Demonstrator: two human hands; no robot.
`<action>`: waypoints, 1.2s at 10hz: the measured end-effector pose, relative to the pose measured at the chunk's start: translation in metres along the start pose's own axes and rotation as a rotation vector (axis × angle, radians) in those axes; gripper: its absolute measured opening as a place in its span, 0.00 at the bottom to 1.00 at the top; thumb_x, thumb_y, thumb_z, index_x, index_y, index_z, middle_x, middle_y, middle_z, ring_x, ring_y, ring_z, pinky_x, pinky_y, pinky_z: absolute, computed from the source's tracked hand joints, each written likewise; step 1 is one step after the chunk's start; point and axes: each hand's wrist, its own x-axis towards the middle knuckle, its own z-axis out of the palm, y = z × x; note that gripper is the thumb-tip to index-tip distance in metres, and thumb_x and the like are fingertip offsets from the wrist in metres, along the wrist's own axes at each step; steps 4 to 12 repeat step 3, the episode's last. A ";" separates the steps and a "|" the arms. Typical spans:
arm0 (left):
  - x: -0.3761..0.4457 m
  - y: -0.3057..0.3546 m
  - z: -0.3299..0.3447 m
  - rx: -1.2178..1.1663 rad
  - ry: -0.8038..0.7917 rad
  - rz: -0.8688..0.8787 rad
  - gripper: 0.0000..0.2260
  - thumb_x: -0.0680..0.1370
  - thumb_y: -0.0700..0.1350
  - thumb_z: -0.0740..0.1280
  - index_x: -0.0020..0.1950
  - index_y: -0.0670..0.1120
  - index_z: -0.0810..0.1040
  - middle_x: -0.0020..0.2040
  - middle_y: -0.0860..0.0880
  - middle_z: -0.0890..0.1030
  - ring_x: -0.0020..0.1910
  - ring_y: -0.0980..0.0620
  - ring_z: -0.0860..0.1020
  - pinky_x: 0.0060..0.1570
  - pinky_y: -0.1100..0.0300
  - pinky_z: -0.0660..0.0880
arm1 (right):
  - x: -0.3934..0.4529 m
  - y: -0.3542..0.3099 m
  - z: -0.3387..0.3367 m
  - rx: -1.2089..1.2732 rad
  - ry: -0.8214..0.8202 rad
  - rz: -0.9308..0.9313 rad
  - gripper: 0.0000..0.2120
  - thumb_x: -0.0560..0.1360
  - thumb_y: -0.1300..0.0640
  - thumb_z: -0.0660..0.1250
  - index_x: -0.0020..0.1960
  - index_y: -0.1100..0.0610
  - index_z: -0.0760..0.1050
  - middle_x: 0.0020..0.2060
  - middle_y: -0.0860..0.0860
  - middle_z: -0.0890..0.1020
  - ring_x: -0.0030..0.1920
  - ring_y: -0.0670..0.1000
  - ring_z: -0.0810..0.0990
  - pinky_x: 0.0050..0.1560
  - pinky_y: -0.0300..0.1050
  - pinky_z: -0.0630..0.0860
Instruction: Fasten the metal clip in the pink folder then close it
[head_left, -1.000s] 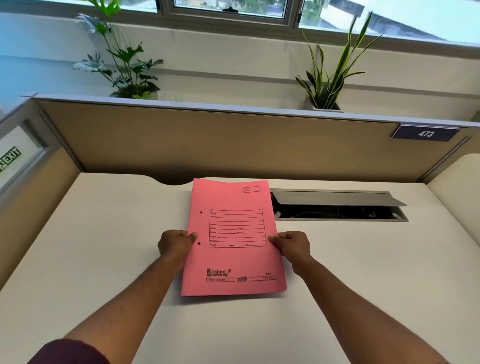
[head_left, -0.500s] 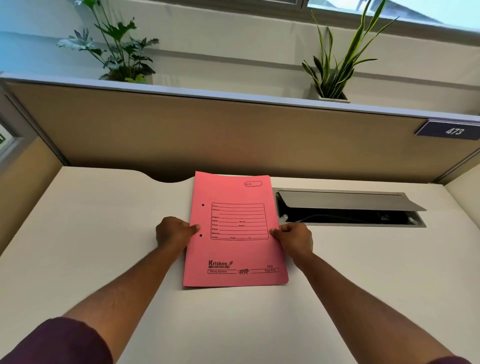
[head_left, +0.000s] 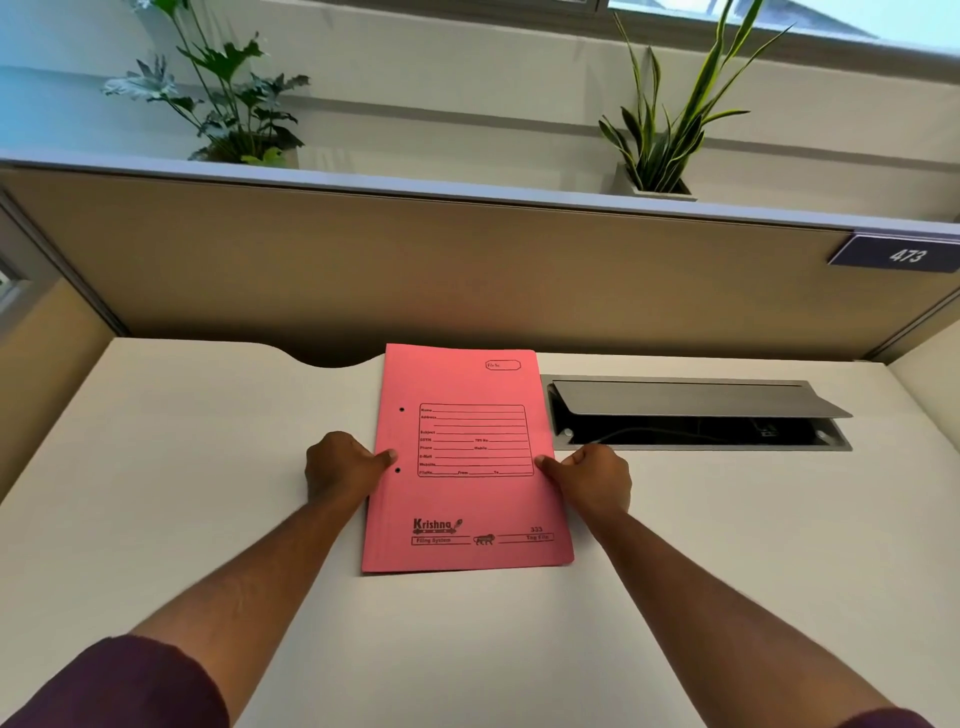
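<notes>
The pink folder (head_left: 467, 499) lies shut and flat on the white desk (head_left: 182, 467), its printed front cover up and two punch holes near its left edge. My left hand (head_left: 343, 465) grips the folder's left edge, thumb on the cover between the holes. My right hand (head_left: 592, 480) grips the right edge, thumb on the cover. The metal clip is hidden inside the folder.
An open cable hatch (head_left: 696, 413) with a raised grey lid sits in the desk just right of the folder. A beige partition (head_left: 467, 275) bearing a 473 label (head_left: 906, 254) walls the back. Two potted plants (head_left: 660, 135) stand on the ledge behind it.
The view has tilted down and drawn closer. The folder and both hands sit a little farther toward the back of the desk; both grips are unchanged.
</notes>
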 end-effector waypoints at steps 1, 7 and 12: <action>-0.002 -0.002 0.000 -0.002 -0.002 -0.003 0.19 0.70 0.55 0.77 0.36 0.40 0.78 0.34 0.46 0.80 0.34 0.47 0.77 0.36 0.57 0.70 | -0.002 0.002 0.002 -0.007 0.012 -0.022 0.24 0.64 0.36 0.78 0.32 0.55 0.75 0.28 0.46 0.82 0.34 0.50 0.80 0.36 0.44 0.71; -0.024 -0.012 -0.003 0.005 -0.047 0.051 0.18 0.70 0.53 0.78 0.35 0.41 0.77 0.35 0.46 0.81 0.35 0.46 0.78 0.35 0.57 0.73 | -0.017 0.014 -0.002 0.092 -0.004 -0.003 0.20 0.65 0.39 0.80 0.43 0.54 0.81 0.42 0.49 0.86 0.48 0.54 0.84 0.47 0.45 0.76; -0.024 -0.012 -0.003 0.005 -0.047 0.051 0.18 0.70 0.53 0.78 0.35 0.41 0.77 0.35 0.46 0.81 0.35 0.46 0.78 0.35 0.57 0.73 | -0.017 0.014 -0.002 0.092 -0.004 -0.003 0.20 0.65 0.39 0.80 0.43 0.54 0.81 0.42 0.49 0.86 0.48 0.54 0.84 0.47 0.45 0.76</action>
